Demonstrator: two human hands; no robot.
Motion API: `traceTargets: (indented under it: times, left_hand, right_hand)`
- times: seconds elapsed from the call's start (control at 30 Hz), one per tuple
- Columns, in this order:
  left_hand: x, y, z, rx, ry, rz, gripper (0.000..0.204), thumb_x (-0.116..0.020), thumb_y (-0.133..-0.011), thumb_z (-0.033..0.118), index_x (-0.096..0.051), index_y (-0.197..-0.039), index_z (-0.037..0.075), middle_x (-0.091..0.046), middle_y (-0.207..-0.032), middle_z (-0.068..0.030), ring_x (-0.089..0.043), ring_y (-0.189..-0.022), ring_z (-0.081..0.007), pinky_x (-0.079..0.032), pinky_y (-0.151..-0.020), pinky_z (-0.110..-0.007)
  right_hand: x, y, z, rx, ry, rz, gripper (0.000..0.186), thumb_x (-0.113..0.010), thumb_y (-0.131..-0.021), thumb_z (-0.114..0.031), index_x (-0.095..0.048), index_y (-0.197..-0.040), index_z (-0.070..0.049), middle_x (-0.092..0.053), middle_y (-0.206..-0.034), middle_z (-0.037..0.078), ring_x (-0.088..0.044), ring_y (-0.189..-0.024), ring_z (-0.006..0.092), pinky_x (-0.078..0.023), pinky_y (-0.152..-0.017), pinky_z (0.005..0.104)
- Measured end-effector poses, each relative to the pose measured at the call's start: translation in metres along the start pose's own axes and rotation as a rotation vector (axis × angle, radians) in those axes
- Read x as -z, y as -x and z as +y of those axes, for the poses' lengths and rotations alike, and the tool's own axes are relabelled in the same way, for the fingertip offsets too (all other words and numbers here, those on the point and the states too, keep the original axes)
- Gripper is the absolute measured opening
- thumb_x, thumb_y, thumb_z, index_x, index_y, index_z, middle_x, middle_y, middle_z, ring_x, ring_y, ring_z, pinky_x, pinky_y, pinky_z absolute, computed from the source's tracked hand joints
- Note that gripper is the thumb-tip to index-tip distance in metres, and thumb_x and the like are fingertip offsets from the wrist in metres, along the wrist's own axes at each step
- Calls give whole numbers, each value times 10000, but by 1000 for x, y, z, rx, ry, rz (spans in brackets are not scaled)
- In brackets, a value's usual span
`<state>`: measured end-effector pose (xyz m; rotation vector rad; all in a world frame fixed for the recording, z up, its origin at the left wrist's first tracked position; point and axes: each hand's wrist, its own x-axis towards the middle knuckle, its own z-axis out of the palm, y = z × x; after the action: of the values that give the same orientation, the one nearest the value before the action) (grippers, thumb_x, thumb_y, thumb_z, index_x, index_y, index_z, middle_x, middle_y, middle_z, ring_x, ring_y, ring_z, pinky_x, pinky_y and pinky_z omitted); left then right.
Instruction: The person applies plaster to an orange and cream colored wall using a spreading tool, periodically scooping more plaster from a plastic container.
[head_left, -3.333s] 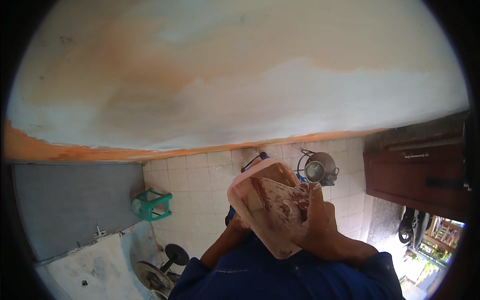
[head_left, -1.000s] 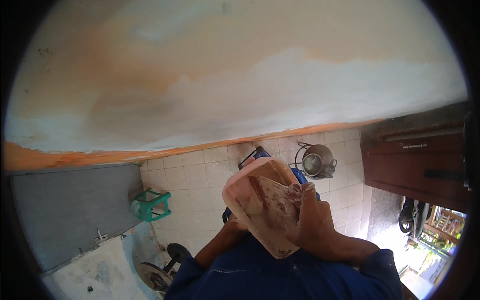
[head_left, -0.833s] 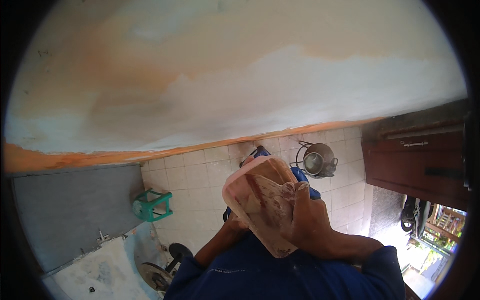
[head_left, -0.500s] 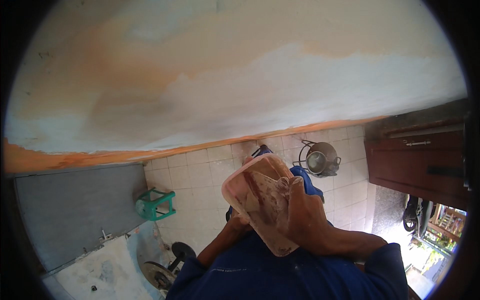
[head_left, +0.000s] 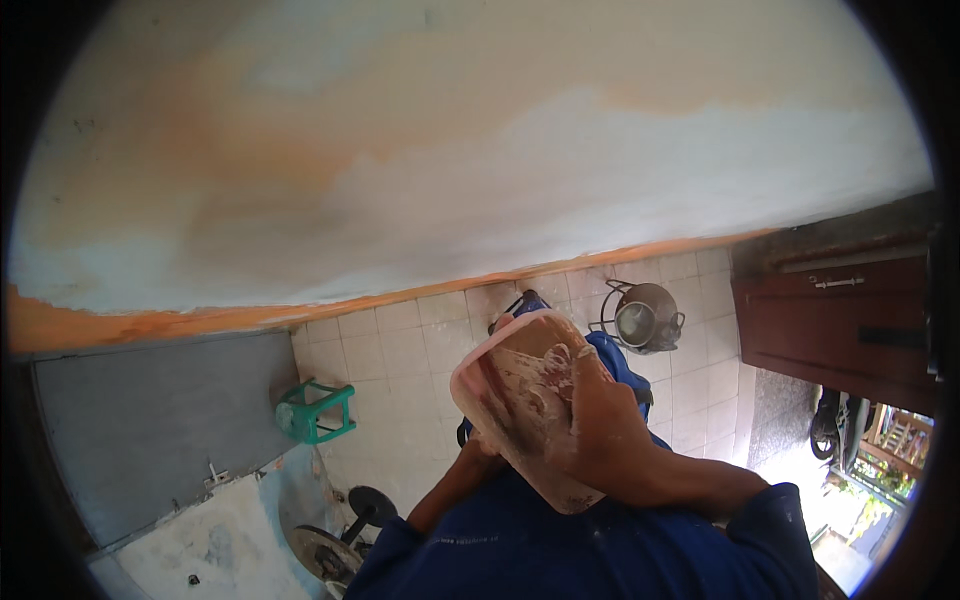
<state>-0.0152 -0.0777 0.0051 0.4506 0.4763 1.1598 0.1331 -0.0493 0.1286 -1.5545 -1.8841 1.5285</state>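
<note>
My left hand (head_left: 482,448) grips a translucent pink plastic container (head_left: 473,385) from underneath, mostly hidden by it. My right hand (head_left: 603,430) is closed on a flat scraper (head_left: 535,385) smeared with pale paste, which lies across the inside of the container, held at my waist. The scraper's edges are partly hidden by my fingers and the smears. Below, my blue-clad legs (head_left: 620,365) show around the container. A patchy white and orange wall (head_left: 480,150) rises just in front of me.
On the tiled floor (head_left: 390,420) stand a metal pot with a ringed stand (head_left: 655,310) to the right and a green stool (head_left: 315,405) to the left. A grey door (head_left: 160,420), dark weight plates (head_left: 370,505), a brown door (head_left: 830,330) and a bright doorway (head_left: 880,470) surround me.
My right hand has shifted a little up and leftward with the scraper, turning it within the container. My view has shifted slightly; the surroundings stand as before.
</note>
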Motion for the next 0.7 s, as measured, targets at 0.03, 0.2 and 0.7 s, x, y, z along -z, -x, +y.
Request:
traceTargets:
  times: [0.03,0.2,0.7]
  left_hand:
    - [1,-2,-1,7,7,-6,843,-540,-697,558,-253,-1348,105,-400,-1284,-125,-432,-1167,-266,-401,-962,-409]
    - [5,-6,-2,-2,15,-16,839,-533,-702,565,-257,-1346,104,-403,-1282,-125,-434,-1165,-265,-402,-961,-408]
    - [2,-5,0,-28,18,-21,830,-511,-715,588,-270,-1341,99,-411,-1277,-124,-441,-1159,-263,-405,-958,-404]
  right_hand:
    - [3,1,5,0,1,7,548,-658,-717,-65,-310,-1084,146,-576,-846,277,-609,-751,415,-498,-640,411]
    - [7,19,27,277,-14,322,442,-584,-755,43,-322,-1096,142,-598,-800,259,-638,-639,347,-498,-543,371]
    - [-1,19,26,28,39,147,491,-588,-737,-145,-338,-1061,126,-574,-716,278,-586,-603,442,-470,-510,477]
